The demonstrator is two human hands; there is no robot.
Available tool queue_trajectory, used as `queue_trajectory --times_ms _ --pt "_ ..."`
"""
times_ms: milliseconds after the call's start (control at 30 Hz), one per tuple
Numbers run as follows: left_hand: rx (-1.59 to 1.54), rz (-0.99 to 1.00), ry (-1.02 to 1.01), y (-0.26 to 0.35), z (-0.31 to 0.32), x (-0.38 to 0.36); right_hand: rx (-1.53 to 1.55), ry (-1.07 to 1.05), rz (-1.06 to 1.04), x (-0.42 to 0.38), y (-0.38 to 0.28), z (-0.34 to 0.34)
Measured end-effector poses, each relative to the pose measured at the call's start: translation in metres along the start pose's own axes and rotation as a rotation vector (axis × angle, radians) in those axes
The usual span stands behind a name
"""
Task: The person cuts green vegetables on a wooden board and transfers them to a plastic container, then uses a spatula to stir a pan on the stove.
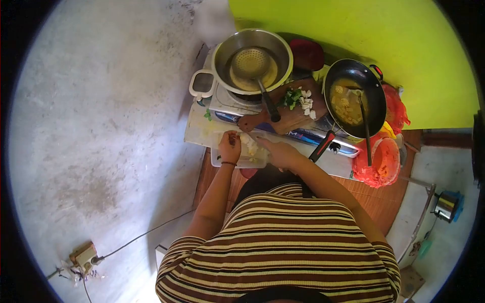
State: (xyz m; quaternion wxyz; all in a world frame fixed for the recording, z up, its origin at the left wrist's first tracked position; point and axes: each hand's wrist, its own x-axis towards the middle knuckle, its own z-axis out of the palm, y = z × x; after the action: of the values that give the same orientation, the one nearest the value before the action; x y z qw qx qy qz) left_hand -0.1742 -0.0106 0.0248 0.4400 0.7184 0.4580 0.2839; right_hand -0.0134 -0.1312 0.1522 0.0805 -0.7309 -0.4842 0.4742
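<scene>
My left hand (230, 146) is over the left side of a translucent plastic container (258, 162). Its fingers are curled together in a pinch; what they hold is too small to make out. Pale cut pieces (247, 144) lie in the container. From the right, my right hand (283, 154) reaches over the container's edge, closed with the index finger stretched forward along what looks like a knife (252, 135). Most of its handle is hidden by the hand. Just beyond is a wooden cutting board (288, 119) with chopped green leaves (291, 98) and white pieces (306, 103).
A metal basin (220, 76) with a skimmer (251, 63) sits on the stove (222, 103). At right, a black wok (374, 83) holds yellowish food and a ladle (365, 121); its handle (322, 145) points toward me. A red plastic bag lines a tub (376, 169).
</scene>
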Motion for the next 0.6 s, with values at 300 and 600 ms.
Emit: queue_trajectory --times_ms 300,600 --pt "0.795 -0.375 -0.649 -0.049 0.028 -0.020 -0.151 -0.049 -0.033 0.022 0.017 0.037" --pt "0.836 -0.323 -0.715 -0.041 0.043 -0.023 -0.128 -0.041 0.062 0.008 0.017 0.034"
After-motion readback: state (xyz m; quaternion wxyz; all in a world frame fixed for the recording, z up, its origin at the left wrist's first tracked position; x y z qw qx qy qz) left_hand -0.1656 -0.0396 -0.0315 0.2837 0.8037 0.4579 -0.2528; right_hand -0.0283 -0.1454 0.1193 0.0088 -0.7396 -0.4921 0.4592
